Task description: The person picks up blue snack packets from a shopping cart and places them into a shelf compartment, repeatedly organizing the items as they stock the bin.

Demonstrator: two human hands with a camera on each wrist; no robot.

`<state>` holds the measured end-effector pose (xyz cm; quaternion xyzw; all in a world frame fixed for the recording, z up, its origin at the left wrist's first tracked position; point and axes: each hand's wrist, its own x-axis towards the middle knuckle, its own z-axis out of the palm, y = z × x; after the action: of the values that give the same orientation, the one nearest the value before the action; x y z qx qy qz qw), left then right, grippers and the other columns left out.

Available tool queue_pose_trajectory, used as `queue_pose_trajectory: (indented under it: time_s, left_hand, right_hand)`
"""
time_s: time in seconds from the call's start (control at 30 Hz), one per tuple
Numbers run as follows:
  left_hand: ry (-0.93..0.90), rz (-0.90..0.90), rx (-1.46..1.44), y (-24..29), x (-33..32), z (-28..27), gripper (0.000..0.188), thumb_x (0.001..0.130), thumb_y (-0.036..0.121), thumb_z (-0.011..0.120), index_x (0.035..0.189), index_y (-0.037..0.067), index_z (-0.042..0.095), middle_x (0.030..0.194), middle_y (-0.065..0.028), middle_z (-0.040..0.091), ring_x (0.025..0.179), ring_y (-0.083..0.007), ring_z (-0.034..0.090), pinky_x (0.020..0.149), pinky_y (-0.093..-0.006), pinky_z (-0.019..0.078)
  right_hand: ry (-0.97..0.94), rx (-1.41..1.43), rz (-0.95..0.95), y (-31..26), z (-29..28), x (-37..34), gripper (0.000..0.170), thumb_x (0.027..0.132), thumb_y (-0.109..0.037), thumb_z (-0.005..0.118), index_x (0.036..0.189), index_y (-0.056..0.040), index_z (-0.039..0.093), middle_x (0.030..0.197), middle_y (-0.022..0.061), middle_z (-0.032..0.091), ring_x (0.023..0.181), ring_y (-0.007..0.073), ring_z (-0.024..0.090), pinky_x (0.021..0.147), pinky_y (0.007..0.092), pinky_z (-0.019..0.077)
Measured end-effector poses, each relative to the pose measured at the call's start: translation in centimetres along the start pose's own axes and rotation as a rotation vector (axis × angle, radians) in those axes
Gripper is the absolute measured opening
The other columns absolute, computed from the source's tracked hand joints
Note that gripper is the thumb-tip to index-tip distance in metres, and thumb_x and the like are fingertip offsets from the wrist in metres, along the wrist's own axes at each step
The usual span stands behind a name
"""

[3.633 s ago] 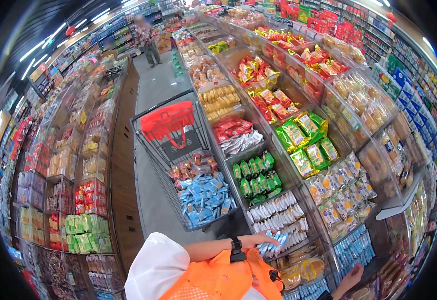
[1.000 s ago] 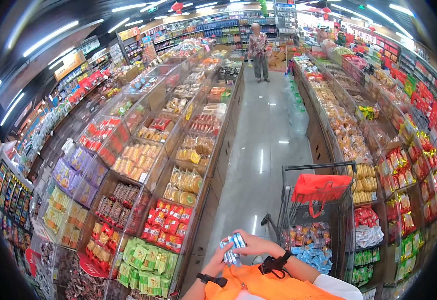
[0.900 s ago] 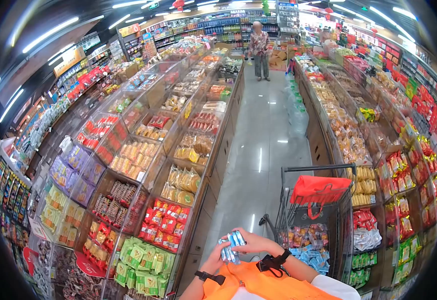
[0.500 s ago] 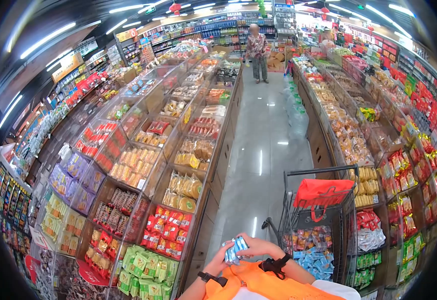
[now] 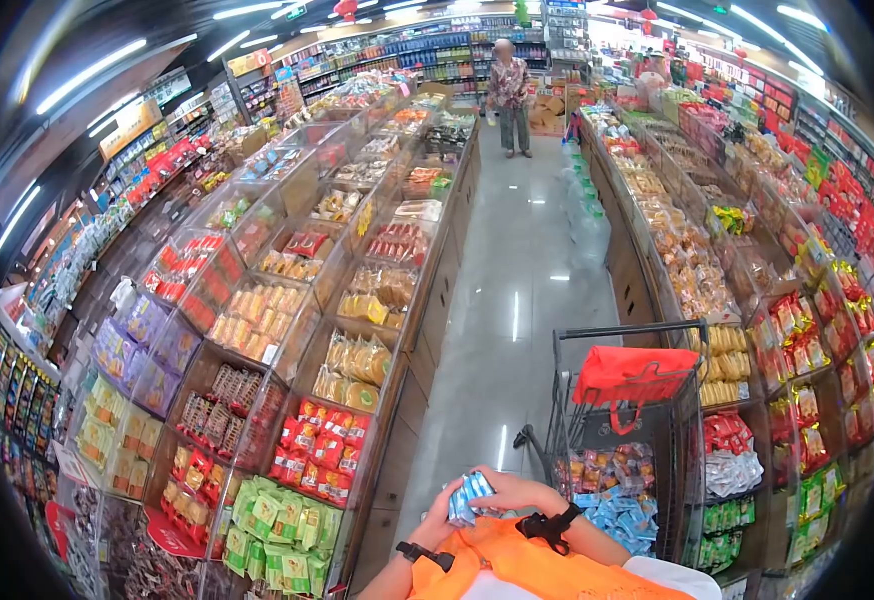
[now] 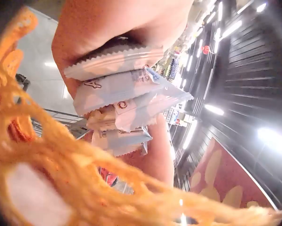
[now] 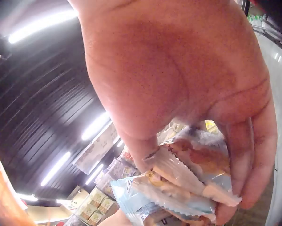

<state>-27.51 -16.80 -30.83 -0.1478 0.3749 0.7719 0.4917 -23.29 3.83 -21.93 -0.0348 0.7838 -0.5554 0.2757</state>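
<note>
Several small blue-and-white wrapped snack packets (image 5: 470, 496) are bunched in a stack between my two hands, in front of the orange vest. My left hand (image 5: 439, 518) grips the stack from the left. From the other side my right hand (image 5: 507, 491) holds it, fingers curled over the packets. In the left wrist view the packets (image 6: 127, 99) fan out with crimped ends showing, and orange mesh covers the lower part. The right wrist view shows thumb and fingers of the right hand (image 7: 178, 70) pinching the packets (image 7: 178, 183).
A shopping cart (image 5: 629, 332) with a red bag (image 5: 627, 373) and piles of blue packets (image 5: 612, 518) stands at the right. Clear-walled snack bins (image 5: 322, 450) line both sides of the aisle floor (image 5: 517, 270). A person (image 5: 509, 95) stands at the far end.
Earlier, one hand held blue packets over the right-hand bins and the other was near a bin there. The view has since turned to the aisle and both hands hold the packets together.
</note>
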Motion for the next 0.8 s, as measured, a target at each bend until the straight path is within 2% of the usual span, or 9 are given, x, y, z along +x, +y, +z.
queue_pose_trajectory:
  time_s: [0.2,0.3,0.4,0.5,0.6,0.63,0.73,0.77,0.8]
  left_hand:
    - [-0.040,-0.018,-0.016,-0.5,-0.4,0.8,0.033,0.098,0.038,0.060,0.113,0.009,0.064,0.099,-0.0068,0.072,0.088,-0.0195,0.071,0.074,-0.0330,0.0590]
    - [-0.004,-0.008,-0.024,-0.6,-1.0,2.0,0.031,0.097,0.032,0.063,0.117,0.009,0.062,0.101,-0.0066,0.071,0.087,-0.0194,0.071,0.074,-0.0312,0.0588]
    - [-0.046,0.029,0.037,-0.6,-2.4,3.2,0.035,0.095,0.022,0.068,0.124,0.008,0.056,0.108,-0.0066,0.069,0.090,-0.0194,0.071,0.074,-0.0315,0.0588]
    - [-0.053,0.075,0.115,-1.3,-0.9,1.6,0.036,0.098,0.020,0.064,0.131,0.012,0.051,0.114,-0.0070,0.066,0.098,-0.0197,0.069,0.078,-0.0353,0.0605]
    - [-0.026,0.052,0.121,-1.0,-1.9,2.6,0.045,0.096,0.017,0.067,0.136,0.014,0.046,0.115,-0.0069,0.064,0.100,-0.0200,0.069,0.079,-0.0352,0.0603]
    - [-0.041,0.080,0.105,-0.7,-2.8,3.3,0.051,0.095,0.015,0.068,0.141,0.013,0.043,0.120,-0.0071,0.063,0.103,-0.0190,0.068,0.082,-0.0345,0.0597]
    - [-0.168,0.147,0.157,-0.5,-3.8,3.4,0.057,0.095,0.014,0.068,0.145,0.014,0.040,0.124,-0.0072,0.061,0.106,-0.0185,0.066,0.085,-0.0348,0.0588]
    - [-0.133,0.178,0.147,-1.1,-3.4,3.3,0.060,0.095,0.015,0.068,0.147,0.014,0.038,0.127,-0.0077,0.060,0.109,-0.0188,0.065,0.087,-0.0352,0.0580]
    - [-0.124,0.152,0.140,-1.2,-3.0,3.1,0.060,0.095,0.015,0.068,0.147,0.014,0.038,0.127,-0.0077,0.060,0.109,-0.0190,0.065,0.087,-0.0356,0.0580]
  right_hand:
    - [-0.029,0.010,0.009,-0.1,-0.3,-1.0,0.076,0.090,-0.044,0.072,0.142,-0.0046,0.035,0.099,0.0160,0.066,0.072,0.0210,0.068,0.065,0.0345,0.0547]
    - [-0.020,0.015,-0.003,0.1,-0.2,-1.4,0.077,0.090,-0.044,0.072,0.143,-0.0040,0.034,0.100,0.0164,0.066,0.072,0.0223,0.068,0.065,0.0351,0.0544]
    - [0.025,0.042,-0.039,0.9,0.0,-1.6,0.074,0.089,-0.036,0.073,0.141,-0.0016,0.033,0.095,0.0151,0.064,0.068,0.0199,0.066,0.059,0.0329,0.0538]
    - [0.005,0.050,-0.046,1.8,-0.1,-1.3,0.082,0.089,-0.044,0.073,0.146,-0.0021,0.031,0.105,0.0180,0.066,0.080,0.0229,0.067,0.069,0.0344,0.0537]
    - [0.031,0.084,-0.147,3.2,0.0,-0.6,0.083,0.087,-0.037,0.077,0.146,-0.0027,0.030,0.102,0.0146,0.063,0.070,0.0174,0.064,0.060,0.0315,0.0548]
    - [0.006,0.101,-0.091,1.8,-0.4,-1.3,0.083,0.085,-0.039,0.078,0.145,-0.0035,0.033,0.104,0.0139,0.064,0.071,0.0167,0.064,0.060,0.0303,0.0541]
    - [-0.061,0.165,-0.162,3.9,-0.3,0.1,0.079,0.086,-0.038,0.077,0.144,-0.0031,0.037,0.109,0.0125,0.063,0.082,0.0169,0.064,0.069,0.0287,0.0528]
    - [-0.020,0.098,-0.136,2.8,-0.5,-0.7,0.072,0.085,-0.037,0.079,0.138,-0.0034,0.044,0.106,0.0112,0.064,0.083,0.0156,0.063,0.066,0.0276,0.0528]
    - [-0.004,0.070,-0.148,2.6,-0.5,-0.8,0.071,0.084,-0.038,0.080,0.137,-0.0033,0.046,0.104,0.0110,0.064,0.082,0.0155,0.063,0.065,0.0279,0.0528]
